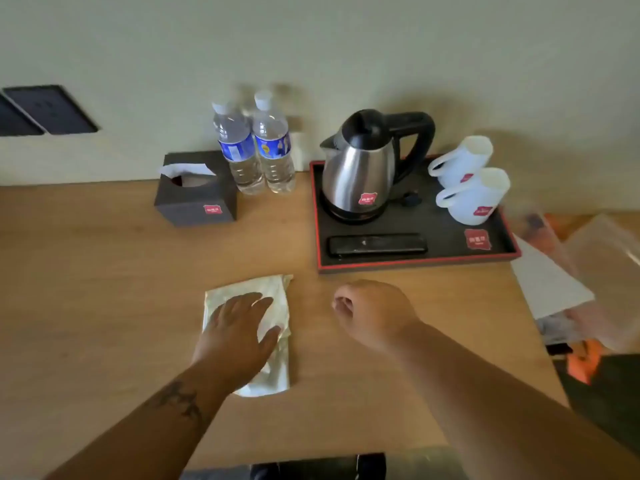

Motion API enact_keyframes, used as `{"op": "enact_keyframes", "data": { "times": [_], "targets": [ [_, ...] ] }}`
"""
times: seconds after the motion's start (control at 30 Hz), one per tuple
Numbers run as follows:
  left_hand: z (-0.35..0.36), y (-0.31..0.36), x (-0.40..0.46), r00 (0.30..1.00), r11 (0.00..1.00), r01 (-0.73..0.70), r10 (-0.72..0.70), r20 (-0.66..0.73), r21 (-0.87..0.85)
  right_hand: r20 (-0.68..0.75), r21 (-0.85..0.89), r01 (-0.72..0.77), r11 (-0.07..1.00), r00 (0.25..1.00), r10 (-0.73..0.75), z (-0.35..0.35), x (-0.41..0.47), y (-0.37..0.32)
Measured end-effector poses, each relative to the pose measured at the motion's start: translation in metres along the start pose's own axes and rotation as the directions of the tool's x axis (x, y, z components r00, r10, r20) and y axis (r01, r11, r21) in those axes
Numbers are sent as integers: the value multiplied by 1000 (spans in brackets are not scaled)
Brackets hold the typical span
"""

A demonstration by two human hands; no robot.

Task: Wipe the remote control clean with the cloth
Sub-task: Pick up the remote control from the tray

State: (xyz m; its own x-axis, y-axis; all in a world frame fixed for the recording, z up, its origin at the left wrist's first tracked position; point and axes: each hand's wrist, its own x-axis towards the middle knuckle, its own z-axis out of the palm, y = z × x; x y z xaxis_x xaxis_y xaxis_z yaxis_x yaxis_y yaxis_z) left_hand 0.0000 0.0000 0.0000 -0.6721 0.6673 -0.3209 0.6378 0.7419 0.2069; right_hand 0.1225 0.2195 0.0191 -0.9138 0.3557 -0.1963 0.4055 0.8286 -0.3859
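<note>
A black remote control lies flat along the front of a dark tray with a red rim. A folded pale cloth lies on the wooden table in front of me. My left hand rests flat on the cloth with the fingers straight and spread. My right hand hovers over the bare table to the right of the cloth, short of the tray's front edge. Its fingers are loosely curled and hold nothing.
On the tray stand a steel kettle and two white mugs. Behind the cloth are a dark tissue box and two water bottles. Papers and a clear plastic bag lie at the table's right edge.
</note>
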Motion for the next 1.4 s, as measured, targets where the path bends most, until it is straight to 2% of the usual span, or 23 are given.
{"op": "enact_keyframes", "data": {
  "times": [0.03, 0.17, 0.27, 0.4, 0.57, 0.63, 0.73, 0.83, 0.93, 1.03, 1.23, 1.4],
  "targets": [
    [12, -1, 2, 1000, 1000, 10, -9, 24, -17, 1, 5, -7, 1000, 1000, 7, 12, -2, 6],
    [60, -4, 9, 996, 999, -33, 36, -82, 36, -168, 26, 9, 1000, 986, -4, 60, -9, 27],
    [63, -4, 14, 985, 999, -40, 45, -164, 31, -297, 14, 59, 998, 953, -52, 75, -2, 33],
    [72, -6, 17, 970, 998, -52, 60, -237, 42, -374, 56, 84, 995, 926, -57, 79, 7, 35],
    [81, -12, 24, 935, 994, -85, 106, -339, 74, -374, 201, 113, 973, 927, -31, 67, 12, 38],
    [83, -13, 24, 939, 992, -85, 110, -325, 91, -384, 241, 111, 964, 923, -11, 48, 22, 34],
    [82, -13, 21, 960, 994, -71, 89, -266, 77, -387, 151, 63, 987, 922, 1, 15, 51, 37],
    [79, -11, 20, 963, 994, -74, 93, -253, 84, -270, -19, -1, 1000, 963, -5, -7, 79, 47],
    [77, -10, 18, 965, 995, -71, 87, -248, 75, -56, -120, 33, 992, 998, -40, -17, 94, 49],
    [78, -10, 16, 966, 996, -63, 76, -248, 60, 68, -213, 70, 975, 996, -57, -26, 107, 48],
    [78, -10, 16, 960, 997, -66, 72, -270, 29, 177, -396, 132, 909, 982, -65, -27, 126, 38],
    [79, -10, 15, 962, 997, -65, 71, -265, 34, 162, -406, 164, 899, 981, -106, -35, 120, 31]
  ]
}}
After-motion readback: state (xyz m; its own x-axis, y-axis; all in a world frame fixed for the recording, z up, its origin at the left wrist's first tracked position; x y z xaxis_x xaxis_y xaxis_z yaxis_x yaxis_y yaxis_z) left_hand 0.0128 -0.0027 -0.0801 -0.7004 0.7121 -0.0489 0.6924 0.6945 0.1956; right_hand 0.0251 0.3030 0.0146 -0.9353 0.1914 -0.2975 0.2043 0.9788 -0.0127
